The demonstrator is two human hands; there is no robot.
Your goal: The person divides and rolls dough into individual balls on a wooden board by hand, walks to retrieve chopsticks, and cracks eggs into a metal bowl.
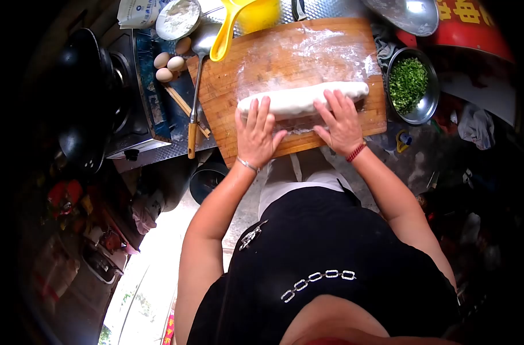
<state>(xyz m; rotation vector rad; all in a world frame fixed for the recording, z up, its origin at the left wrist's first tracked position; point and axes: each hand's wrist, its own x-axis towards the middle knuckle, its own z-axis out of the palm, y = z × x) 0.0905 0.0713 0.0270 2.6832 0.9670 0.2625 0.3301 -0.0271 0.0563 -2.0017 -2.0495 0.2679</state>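
A long white roll of dough (296, 100) lies across a floured wooden cutting board (216, 86). My left hand (257, 135) rests with its fingertips on the roll's left end, fingers stretched out and thumb apart. Toward the roll's right part, my right hand (341, 122) lies with spread fingers on top of the dough. Neither hand grips it; both touch it from the near side. Loose flour whitens the board beyond the roll.
Left of the board lie a spatula (198, 86), several eggs (175, 63) and chopsticks (184, 108). A flour bowl (178, 18) and yellow scoop (234, 26) stand behind. Chopped greens (408, 85) fill a metal bowl at right. A black wok (81, 103) sits far left.
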